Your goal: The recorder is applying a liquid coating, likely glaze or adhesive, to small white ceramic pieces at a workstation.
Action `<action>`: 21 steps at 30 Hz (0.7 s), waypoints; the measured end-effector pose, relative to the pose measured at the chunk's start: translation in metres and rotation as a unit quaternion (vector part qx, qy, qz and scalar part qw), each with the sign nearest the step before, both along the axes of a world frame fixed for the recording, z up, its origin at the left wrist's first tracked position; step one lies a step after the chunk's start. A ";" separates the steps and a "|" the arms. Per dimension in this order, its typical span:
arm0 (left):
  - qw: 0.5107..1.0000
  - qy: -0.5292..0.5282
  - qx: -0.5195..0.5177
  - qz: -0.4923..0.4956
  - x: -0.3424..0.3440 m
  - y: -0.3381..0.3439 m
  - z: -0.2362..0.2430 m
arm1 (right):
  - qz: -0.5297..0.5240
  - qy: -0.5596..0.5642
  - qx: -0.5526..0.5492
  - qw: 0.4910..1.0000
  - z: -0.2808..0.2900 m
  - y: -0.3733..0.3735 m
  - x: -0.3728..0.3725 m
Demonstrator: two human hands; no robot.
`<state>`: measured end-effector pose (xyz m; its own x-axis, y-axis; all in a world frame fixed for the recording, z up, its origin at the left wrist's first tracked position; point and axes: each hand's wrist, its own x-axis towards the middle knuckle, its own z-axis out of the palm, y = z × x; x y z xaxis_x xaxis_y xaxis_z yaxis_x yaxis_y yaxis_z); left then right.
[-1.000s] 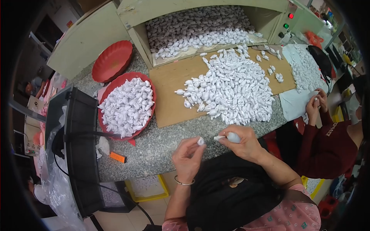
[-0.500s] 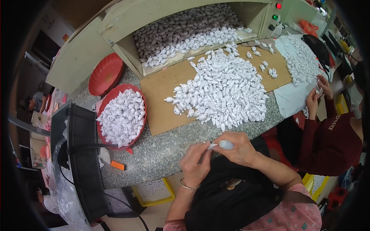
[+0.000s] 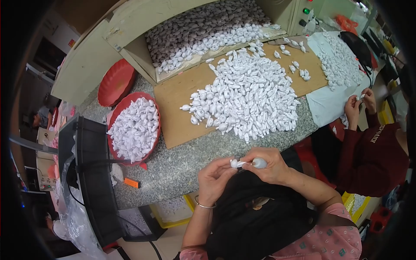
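Note:
My left hand (image 3: 213,178) pinches a small white piece (image 3: 235,164) above the granite counter's front edge. My right hand (image 3: 272,168) grips a pale, translucent squeeze bottle (image 3: 259,163); its fingertips meet the piece beside the left ones, and the contact point is partly hidden. Beyond both hands, a large heap of small white pieces (image 3: 246,93) is spread on a brown board (image 3: 173,125). To the left, a red scalloped bowl (image 3: 156,143) is full of similar white pieces. An orange rectangular object (image 3: 131,183) lies on the counter (image 3: 177,173) left of my hands.
An open cabinet (image 3: 112,26) holds more pieces. An empty red bowl (image 3: 115,78) sits back left. A black stand (image 3: 93,199) is at left. On the right, a co-worker's hands (image 3: 359,106) work beside a white cloth (image 3: 320,112). Yellow trays (image 3: 188,201) sit below.
Compared with a second ago, my hands have come together, the left moving right with its piece toward the bottle. The whole view has also shifted a little.

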<state>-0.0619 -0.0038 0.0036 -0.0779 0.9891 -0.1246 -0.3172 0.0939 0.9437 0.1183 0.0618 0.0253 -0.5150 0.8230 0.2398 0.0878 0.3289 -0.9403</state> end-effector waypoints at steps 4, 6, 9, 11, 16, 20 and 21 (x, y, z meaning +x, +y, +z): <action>0.998 0.027 0.038 -0.039 0.000 -0.002 0.002 | 0.015 0.015 0.010 1.000 -0.004 -0.004 0.002; 0.998 0.035 0.041 -0.035 0.001 -0.003 0.003 | 0.012 0.030 0.011 0.999 -0.005 -0.006 0.000; 0.998 0.044 0.042 -0.031 0.002 -0.004 0.005 | 0.011 0.047 0.011 0.999 -0.006 -0.006 -0.002; 0.998 0.043 0.037 -0.030 0.002 -0.004 0.004 | 0.013 0.049 0.009 0.999 -0.008 -0.006 -0.002; 0.998 0.040 0.040 -0.034 -0.003 -0.005 -0.001 | 0.019 0.045 -0.009 0.999 -0.009 -0.004 -0.007; 0.999 0.035 0.021 -0.017 -0.008 -0.006 -0.002 | 0.024 0.032 -0.005 0.999 -0.012 -0.004 -0.016; 0.999 0.041 0.028 -0.014 -0.012 -0.004 0.004 | 0.028 0.021 -0.036 0.999 -0.010 -0.003 -0.019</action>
